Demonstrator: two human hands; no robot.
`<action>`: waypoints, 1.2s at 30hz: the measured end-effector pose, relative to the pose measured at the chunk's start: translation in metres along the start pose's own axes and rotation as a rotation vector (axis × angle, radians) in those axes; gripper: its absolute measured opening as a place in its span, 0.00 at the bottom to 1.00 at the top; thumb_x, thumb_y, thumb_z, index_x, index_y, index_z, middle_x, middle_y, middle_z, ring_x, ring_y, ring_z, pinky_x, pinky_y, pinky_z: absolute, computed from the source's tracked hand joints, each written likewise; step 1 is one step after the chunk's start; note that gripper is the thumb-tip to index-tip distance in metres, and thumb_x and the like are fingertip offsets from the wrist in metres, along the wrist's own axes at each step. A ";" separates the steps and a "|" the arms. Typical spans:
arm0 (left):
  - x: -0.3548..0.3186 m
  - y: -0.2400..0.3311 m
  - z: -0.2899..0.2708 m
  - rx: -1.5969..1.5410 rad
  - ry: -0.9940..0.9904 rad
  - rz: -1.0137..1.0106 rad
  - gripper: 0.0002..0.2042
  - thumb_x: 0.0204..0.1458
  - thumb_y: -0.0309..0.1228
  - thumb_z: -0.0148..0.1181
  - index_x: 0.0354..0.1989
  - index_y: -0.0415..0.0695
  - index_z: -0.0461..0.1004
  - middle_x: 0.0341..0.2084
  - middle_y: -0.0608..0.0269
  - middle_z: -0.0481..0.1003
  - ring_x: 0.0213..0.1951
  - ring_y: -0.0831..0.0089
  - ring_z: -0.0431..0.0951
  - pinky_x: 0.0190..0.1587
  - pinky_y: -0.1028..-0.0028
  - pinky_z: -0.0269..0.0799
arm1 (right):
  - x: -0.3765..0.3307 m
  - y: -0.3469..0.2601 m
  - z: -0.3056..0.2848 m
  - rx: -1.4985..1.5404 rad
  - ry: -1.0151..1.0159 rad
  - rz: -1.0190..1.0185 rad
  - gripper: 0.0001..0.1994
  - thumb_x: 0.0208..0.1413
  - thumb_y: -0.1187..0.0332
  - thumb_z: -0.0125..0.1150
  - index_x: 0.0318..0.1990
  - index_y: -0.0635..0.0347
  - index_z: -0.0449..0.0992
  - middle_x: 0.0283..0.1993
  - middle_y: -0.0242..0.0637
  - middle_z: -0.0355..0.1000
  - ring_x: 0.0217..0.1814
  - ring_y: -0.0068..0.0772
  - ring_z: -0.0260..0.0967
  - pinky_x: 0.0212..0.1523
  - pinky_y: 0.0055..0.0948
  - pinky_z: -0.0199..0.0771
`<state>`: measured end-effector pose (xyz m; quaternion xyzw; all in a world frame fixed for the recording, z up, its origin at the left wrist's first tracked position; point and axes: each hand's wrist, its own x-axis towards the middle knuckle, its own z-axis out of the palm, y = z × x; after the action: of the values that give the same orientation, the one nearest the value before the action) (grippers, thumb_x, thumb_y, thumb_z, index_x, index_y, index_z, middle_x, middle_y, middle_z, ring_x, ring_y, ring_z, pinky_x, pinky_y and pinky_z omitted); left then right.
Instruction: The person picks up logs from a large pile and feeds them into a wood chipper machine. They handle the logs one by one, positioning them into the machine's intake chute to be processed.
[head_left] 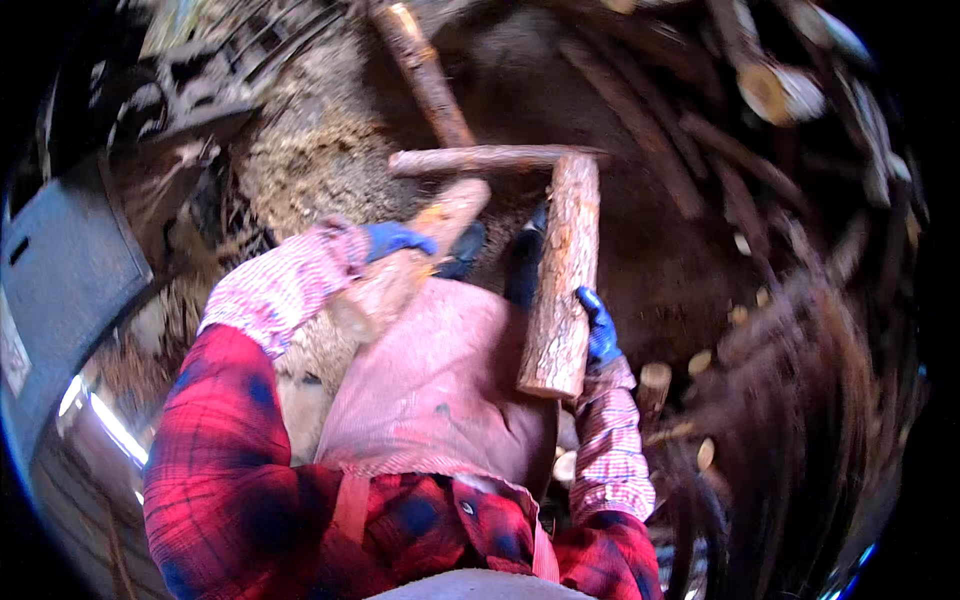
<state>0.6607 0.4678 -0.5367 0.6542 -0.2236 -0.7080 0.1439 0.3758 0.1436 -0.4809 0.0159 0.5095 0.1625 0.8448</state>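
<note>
While the right hand (pixel 600 330) in its blue glove is clamped round the lower part of a bark-covered log (pixel 562 275), that log stands nearly upright, its cut lower end just below the grip and beside the pink apron (pixel 440 380), its upper end touching a thinner log (pixel 490 158) lying crosswise. Over on the other side, the left hand (pixel 398 240), also gloved in blue, is closed on a pale split piece of wood (pixel 420 250) angled up to the right, above sawdust-strewn ground (pixel 310 160)
</note>
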 end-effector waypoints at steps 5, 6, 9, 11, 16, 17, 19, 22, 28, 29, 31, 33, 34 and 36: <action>-0.135 0.054 0.010 0.131 -0.044 -0.358 0.16 0.51 0.34 0.58 0.48 0.68 0.75 0.34 0.53 0.77 0.36 0.57 0.78 0.44 0.65 0.73 | -0.141 0.178 -0.056 0.795 -0.479 -0.132 0.29 0.57 0.51 0.53 0.61 0.62 0.66 0.59 0.49 0.68 0.59 0.51 0.67 0.63 0.51 0.62; -0.120 0.039 0.012 0.568 -0.103 0.433 0.13 0.51 0.33 0.59 0.45 0.65 0.76 0.33 0.53 0.78 0.33 0.59 0.78 0.43 0.66 0.74 | -0.146 0.183 -0.099 0.798 -0.522 -0.283 0.28 0.58 0.53 0.53 0.61 0.63 0.66 0.59 0.50 0.68 0.59 0.52 0.66 0.63 0.51 0.62; -0.159 0.070 0.041 0.410 -0.152 0.342 0.11 0.53 0.28 0.57 0.45 0.52 0.76 0.34 0.57 0.78 0.35 0.65 0.78 0.43 0.69 0.74 | -0.214 0.270 -0.136 0.881 -0.547 -0.759 0.27 0.58 0.58 0.54 0.61 0.65 0.65 0.60 0.48 0.67 0.61 0.49 0.65 0.65 0.48 0.60; -0.146 0.052 0.063 -0.054 -0.124 0.141 0.13 0.54 0.32 0.57 0.47 0.43 0.76 0.40 0.61 0.78 0.43 0.71 0.77 0.49 0.70 0.73 | -0.249 0.301 -0.167 0.857 -0.509 -0.944 0.25 0.57 0.58 0.55 0.58 0.64 0.68 0.57 0.44 0.69 0.57 0.42 0.66 0.63 0.43 0.62; -0.133 0.099 0.074 0.154 -0.105 0.207 0.21 0.56 0.40 0.54 0.53 0.39 0.73 0.49 0.62 0.75 0.51 0.68 0.74 0.57 0.68 0.66 | -0.379 0.417 -0.166 0.729 0.233 -1.581 0.21 0.54 0.61 0.62 0.53 0.61 0.73 0.48 0.38 0.74 0.48 0.34 0.70 0.57 0.36 0.68; -0.133 0.121 0.080 0.110 -0.119 0.230 0.21 0.56 0.41 0.54 0.53 0.39 0.73 0.49 0.62 0.75 0.50 0.68 0.74 0.57 0.68 0.66 | -0.404 0.443 -0.165 0.758 0.156 -1.591 0.21 0.54 0.61 0.62 0.53 0.61 0.73 0.48 0.38 0.74 0.48 0.34 0.70 0.57 0.35 0.68; -0.138 0.144 0.085 -0.014 -0.135 0.246 0.22 0.56 0.43 0.54 0.53 0.40 0.74 0.49 0.62 0.76 0.50 0.68 0.75 0.57 0.69 0.66 | -0.445 0.499 -0.167 0.785 0.002 -1.569 0.21 0.53 0.62 0.62 0.53 0.61 0.72 0.48 0.38 0.74 0.48 0.34 0.70 0.56 0.35 0.69; -0.169 0.243 0.189 -0.051 -0.217 0.196 0.23 0.55 0.46 0.55 0.52 0.41 0.74 0.45 0.60 0.76 0.47 0.67 0.75 0.55 0.65 0.67 | -0.528 0.576 -0.246 0.750 0.137 -1.604 0.24 0.51 0.64 0.64 0.56 0.61 0.70 0.48 0.38 0.74 0.48 0.33 0.70 0.56 0.35 0.69; -0.304 0.366 0.338 -0.281 -0.420 0.140 0.21 0.55 0.46 0.57 0.48 0.42 0.74 0.35 0.58 0.78 0.33 0.69 0.79 0.40 0.67 0.76 | -0.696 0.691 -0.242 0.141 0.979 -1.608 0.38 0.43 0.68 0.70 0.64 0.63 0.59 0.58 0.40 0.67 0.57 0.35 0.66 0.60 0.34 0.66; -0.329 0.386 0.366 -0.218 -0.439 0.217 0.22 0.56 0.45 0.56 0.52 0.41 0.72 0.36 0.59 0.78 0.34 0.70 0.78 0.39 0.70 0.76 | -0.702 0.708 -0.260 -0.042 1.164 -1.545 0.39 0.43 0.68 0.71 0.64 0.63 0.58 0.59 0.40 0.66 0.58 0.36 0.65 0.60 0.34 0.66; -0.348 0.409 0.410 -0.223 -0.406 0.309 0.23 0.56 0.44 0.56 0.54 0.41 0.70 0.40 0.62 0.77 0.38 0.73 0.77 0.43 0.73 0.73 | -0.683 0.730 -0.303 -0.174 1.354 -1.427 0.47 0.37 0.59 0.76 0.65 0.65 0.56 0.60 0.45 0.64 0.60 0.39 0.64 0.63 0.35 0.63; -0.380 0.425 0.449 -0.194 -0.400 0.393 0.21 0.57 0.42 0.56 0.54 0.41 0.71 0.44 0.65 0.76 0.45 0.75 0.74 0.52 0.74 0.67 | -0.633 0.759 -0.351 -0.405 1.693 -1.295 0.53 0.31 0.54 0.79 0.65 0.66 0.55 0.60 0.47 0.64 0.61 0.41 0.63 0.64 0.36 0.61; -0.395 0.435 0.461 -0.204 -0.383 0.454 0.20 0.57 0.41 0.56 0.54 0.42 0.72 0.46 0.66 0.75 0.49 0.77 0.72 0.56 0.74 0.64 | -0.646 0.752 -0.345 -0.385 1.671 -1.087 0.59 0.26 0.48 0.80 0.66 0.67 0.53 0.63 0.52 0.61 0.64 0.48 0.60 0.65 0.39 0.59; -0.343 0.438 0.443 -0.115 -0.443 0.722 0.19 0.58 0.40 0.55 0.54 0.42 0.72 0.48 0.66 0.75 0.49 0.77 0.71 0.56 0.74 0.64 | -0.643 0.760 -0.359 -0.479 1.706 -1.087 0.60 0.26 0.45 0.78 0.66 0.68 0.53 0.64 0.55 0.59 0.66 0.52 0.57 0.66 0.41 0.59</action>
<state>0.2181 0.3193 -0.0002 0.3569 -0.4239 -0.7469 0.3674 -0.4064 0.6261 0.0434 -0.5045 0.8307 -0.1861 0.1441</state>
